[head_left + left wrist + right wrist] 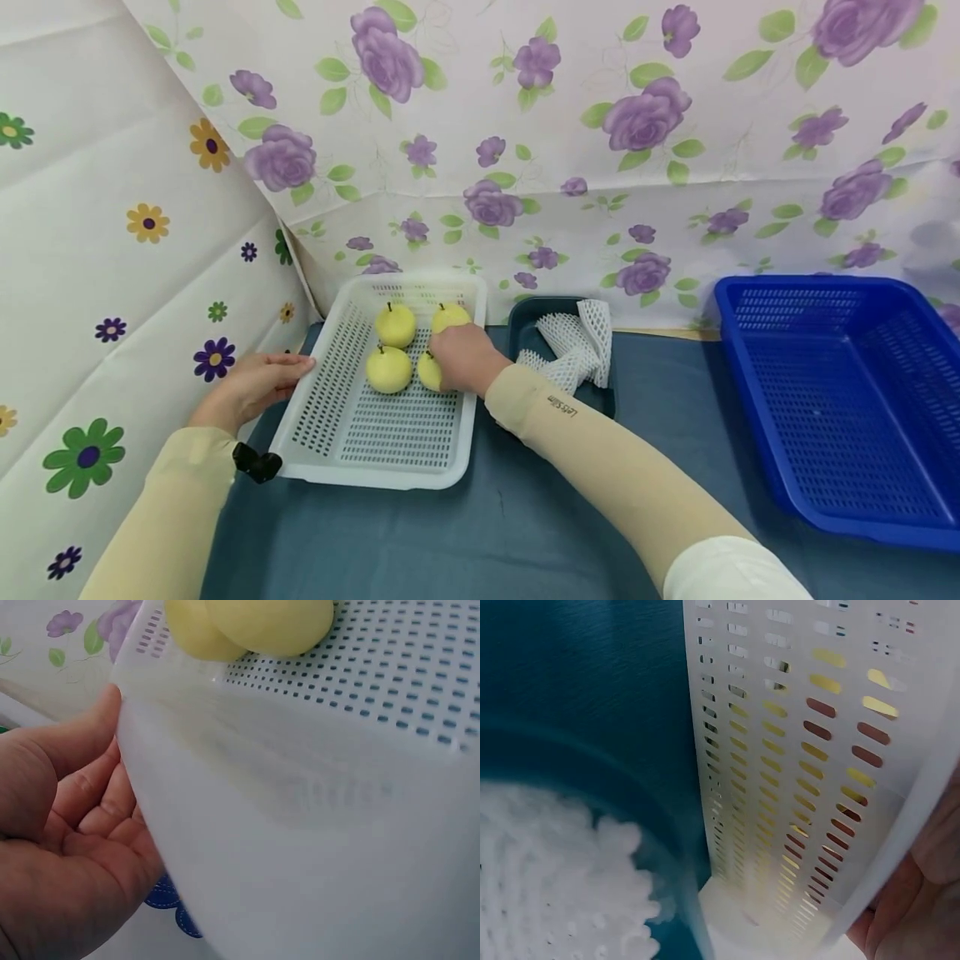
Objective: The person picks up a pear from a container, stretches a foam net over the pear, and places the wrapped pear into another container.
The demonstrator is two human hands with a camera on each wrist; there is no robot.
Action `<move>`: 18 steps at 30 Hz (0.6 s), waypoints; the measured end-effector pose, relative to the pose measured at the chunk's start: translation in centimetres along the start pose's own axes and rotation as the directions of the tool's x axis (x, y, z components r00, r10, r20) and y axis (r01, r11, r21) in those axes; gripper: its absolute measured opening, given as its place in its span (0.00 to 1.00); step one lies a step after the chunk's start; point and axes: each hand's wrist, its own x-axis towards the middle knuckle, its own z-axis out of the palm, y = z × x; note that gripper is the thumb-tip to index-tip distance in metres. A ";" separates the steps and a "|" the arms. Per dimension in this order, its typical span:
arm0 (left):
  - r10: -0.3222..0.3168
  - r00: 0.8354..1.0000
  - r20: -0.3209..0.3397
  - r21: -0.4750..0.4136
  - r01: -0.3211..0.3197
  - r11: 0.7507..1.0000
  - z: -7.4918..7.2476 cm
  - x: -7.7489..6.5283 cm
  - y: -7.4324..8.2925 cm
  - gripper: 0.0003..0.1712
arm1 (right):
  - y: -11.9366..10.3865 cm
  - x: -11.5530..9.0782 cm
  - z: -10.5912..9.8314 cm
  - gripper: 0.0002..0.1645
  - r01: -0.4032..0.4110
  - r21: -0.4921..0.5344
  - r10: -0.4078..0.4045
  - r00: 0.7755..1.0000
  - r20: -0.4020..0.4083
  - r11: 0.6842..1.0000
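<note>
A white slotted basket (375, 477) holds several yellow pears with dark stems. My left hand (258, 385) grips the basket's left rim, and the left wrist view has the thumb (107, 712) at the edge with the fingers curled outside the wall. Reaching over the opposite side, my right hand (467, 357) holds the near right pear (430, 372), partly hiding it. Behind that hand sits another pear (450, 315); two more, one far (395, 325) and one near (388, 370), lie to its left. Through the basket's slots, the right wrist view shows yellow fruit and parts of the fingers.
Right of the basket stands a small dark tray (525, 321) with white foam net sleeves (573, 354). A large blue basket (757, 433) is farther right on the dark tabletop (540, 517). Flowered sheets (450, 125) border the back and left.
</note>
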 end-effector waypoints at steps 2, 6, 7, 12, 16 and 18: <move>0.021 1.000 0.007 0.011 -0.021 1.000 0.1 0.2 -0.2 0.38 | 0.0 -0.1 0.1 0.22 -0.009 -0.005 0.009 1.000 0.004 1.000; 0.060 0.998 0.018 0.029 -0.060 0.998 0.2 0.6 -0.4 0.38 | 0.1 -0.1 0.3 0.24 -0.027 0.004 0.027 1.000 0.010 1.000; 0.062 0.998 0.017 0.027 -0.062 0.998 0.2 0.7 -0.4 0.38 | 0.1 -0.1 0.4 0.25 -0.031 0.006 0.031 0.999 0.011 1.000; 0.074 0.997 0.020 0.024 -0.074 0.997 0.2 0.9 -0.4 0.38 | 0.2 0.1 0.8 0.25 -0.041 0.017 0.041 0.999 0.001 0.999; 0.087 0.996 0.017 0.027 -0.087 0.996 0.2 1.1 -0.4 0.37 | 0.1 0.2 1.0 0.23 -0.041 0.032 0.042 0.999 -0.002 0.999; 0.088 0.996 0.016 0.021 -0.089 0.996 0.3 1.2 -0.4 0.37 | 0.1 0.2 1.1 0.22 -0.042 0.038 0.042 0.999 -0.005 0.998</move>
